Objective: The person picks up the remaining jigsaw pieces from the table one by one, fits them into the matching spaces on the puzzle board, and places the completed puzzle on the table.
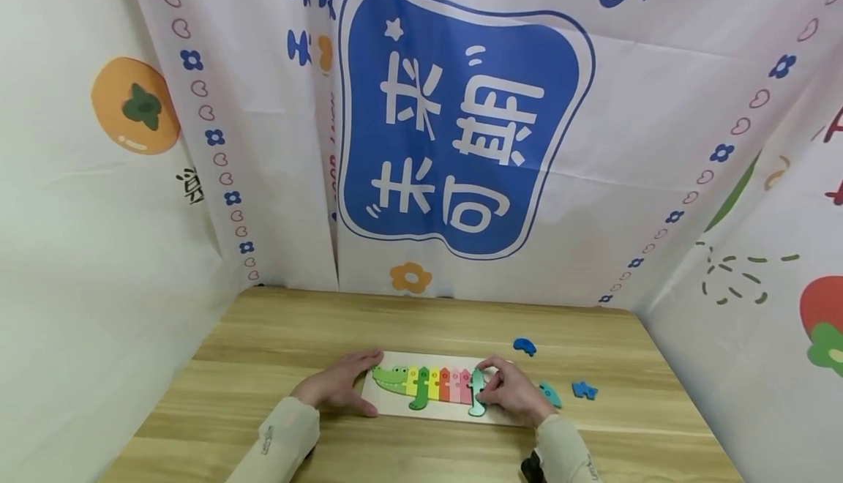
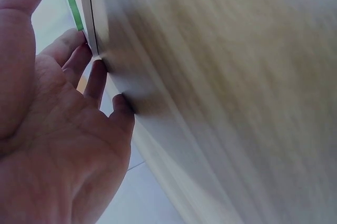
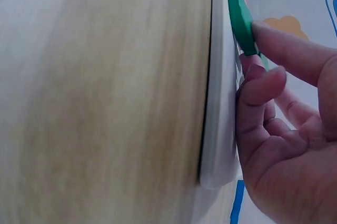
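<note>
A pale puzzle board (image 1: pixel 395 407) lies on the wooden table (image 1: pixel 263 344), with a crocodile of green, yellow, orange and pink pieces (image 1: pixel 428 384) set in it. My left hand (image 1: pixel 339 388) rests at the board's left end, fingers fairly straight; in the left wrist view its fingertips (image 2: pixel 100 76) touch the board's edge (image 2: pixel 90 18). My right hand (image 1: pixel 510 394) is at the board's right end and pinches a teal-green piece (image 1: pixel 477 394) standing among the others. In the right wrist view the finger and thumb (image 3: pixel 263 81) hold that green piece (image 3: pixel 239 18) against the board (image 3: pixel 218 103).
Loose pieces lie right of the board: a dark blue one (image 1: pixel 525 346) further back, a teal one (image 1: pixel 550 395) beside my right hand and a blue one (image 1: pixel 584 390) beyond it. Printed cloth walls (image 1: pixel 461 117) close in the table on three sides.
</note>
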Motion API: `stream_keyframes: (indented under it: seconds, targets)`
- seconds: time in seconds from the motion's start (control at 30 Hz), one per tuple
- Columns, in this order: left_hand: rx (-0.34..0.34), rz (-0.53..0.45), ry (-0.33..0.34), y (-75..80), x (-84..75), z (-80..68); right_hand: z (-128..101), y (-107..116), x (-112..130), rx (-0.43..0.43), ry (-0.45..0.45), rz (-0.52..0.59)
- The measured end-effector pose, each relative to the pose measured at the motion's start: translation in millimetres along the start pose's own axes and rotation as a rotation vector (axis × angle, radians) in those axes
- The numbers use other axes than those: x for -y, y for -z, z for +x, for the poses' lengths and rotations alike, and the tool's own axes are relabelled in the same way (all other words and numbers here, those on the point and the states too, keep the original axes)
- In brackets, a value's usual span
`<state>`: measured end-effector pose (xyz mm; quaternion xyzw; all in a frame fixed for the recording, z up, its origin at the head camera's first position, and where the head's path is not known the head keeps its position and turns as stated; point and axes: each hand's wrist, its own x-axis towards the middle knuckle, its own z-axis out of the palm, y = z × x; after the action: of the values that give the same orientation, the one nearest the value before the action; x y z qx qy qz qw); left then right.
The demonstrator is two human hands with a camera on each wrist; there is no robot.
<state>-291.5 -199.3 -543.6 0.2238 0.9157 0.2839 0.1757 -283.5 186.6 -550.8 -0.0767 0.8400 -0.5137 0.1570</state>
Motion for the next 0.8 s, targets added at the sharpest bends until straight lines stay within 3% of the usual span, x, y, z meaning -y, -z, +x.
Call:
stream_keyframes:
  seconds: [0.33, 0.8]
  targets:
    - [0.001, -0.001, -0.007, -0.4, 0.2, -0.8, 1.5, -7.3, 1.6, -0.047, -0.013, -0.084]
    - [-0.003, -0.008, -0.029, -0.6, 0.2, -1.6, 0.2, -8.1, -0.3, -0.04, 0.016, -0.069]
